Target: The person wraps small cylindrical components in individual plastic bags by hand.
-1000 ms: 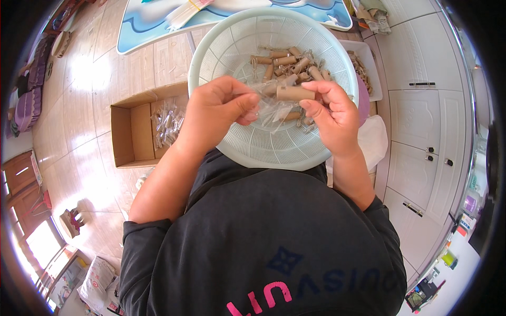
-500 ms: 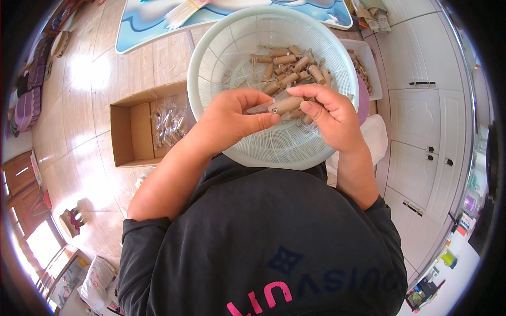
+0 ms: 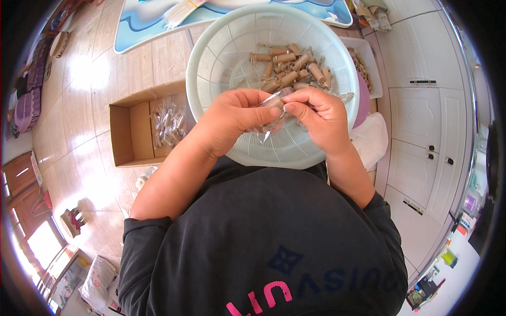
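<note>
Over the near half of a pale plastic mesh basket, my two hands meet on one small item. My left hand is closed, its thumb and fingers pinching a small clear plastic bag. Inside the bag a brown tube shows in part, mostly covered by my fingers. My right hand is closed too, thumb and forefinger pinched at the bag's right end. Farther back in the basket lies a pile of brown cardboard-like tubes with strings.
Left of the basket, a cardboard box holds several filled clear bags. A white tray of brown pieces stands at the right. A blue patterned table lies beyond, and white cabinets line the right side.
The brown tube, bare between my hands earlier, now sits in the clear bag. My right hand has moved slightly left and down, to the bag's end.
</note>
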Available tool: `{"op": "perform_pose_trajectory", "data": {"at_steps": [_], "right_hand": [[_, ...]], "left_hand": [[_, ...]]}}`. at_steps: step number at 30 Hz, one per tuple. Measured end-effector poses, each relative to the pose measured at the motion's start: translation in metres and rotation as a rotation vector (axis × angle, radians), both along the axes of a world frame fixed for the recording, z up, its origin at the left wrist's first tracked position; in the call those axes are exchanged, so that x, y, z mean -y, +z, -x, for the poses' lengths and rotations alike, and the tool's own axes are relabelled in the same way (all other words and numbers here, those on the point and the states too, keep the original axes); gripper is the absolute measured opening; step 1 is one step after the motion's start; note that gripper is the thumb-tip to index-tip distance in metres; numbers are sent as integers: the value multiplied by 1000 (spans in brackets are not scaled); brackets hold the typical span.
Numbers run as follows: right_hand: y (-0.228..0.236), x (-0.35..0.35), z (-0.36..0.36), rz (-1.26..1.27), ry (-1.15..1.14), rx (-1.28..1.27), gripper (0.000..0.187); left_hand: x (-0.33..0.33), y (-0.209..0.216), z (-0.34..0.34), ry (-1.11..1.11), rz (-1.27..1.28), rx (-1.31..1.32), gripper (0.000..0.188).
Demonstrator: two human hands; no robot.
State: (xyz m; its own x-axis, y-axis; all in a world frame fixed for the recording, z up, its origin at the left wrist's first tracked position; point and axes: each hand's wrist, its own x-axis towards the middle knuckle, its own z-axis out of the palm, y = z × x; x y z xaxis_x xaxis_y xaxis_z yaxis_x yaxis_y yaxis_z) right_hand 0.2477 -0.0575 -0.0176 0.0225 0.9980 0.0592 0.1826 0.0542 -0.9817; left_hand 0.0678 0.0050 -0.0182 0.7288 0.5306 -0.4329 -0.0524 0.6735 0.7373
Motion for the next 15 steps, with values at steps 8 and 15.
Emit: {"op": "perform_pose_trajectory", "data": {"at_steps": [8,15], "right_hand": [[-2,2,-1,20,-49,-68,20],[-6,4,5,54,5,-196,29]], "left_hand": [[-1,-1,-2,80,33,47,27],[4,5,-7,196,105,75,27]]}}
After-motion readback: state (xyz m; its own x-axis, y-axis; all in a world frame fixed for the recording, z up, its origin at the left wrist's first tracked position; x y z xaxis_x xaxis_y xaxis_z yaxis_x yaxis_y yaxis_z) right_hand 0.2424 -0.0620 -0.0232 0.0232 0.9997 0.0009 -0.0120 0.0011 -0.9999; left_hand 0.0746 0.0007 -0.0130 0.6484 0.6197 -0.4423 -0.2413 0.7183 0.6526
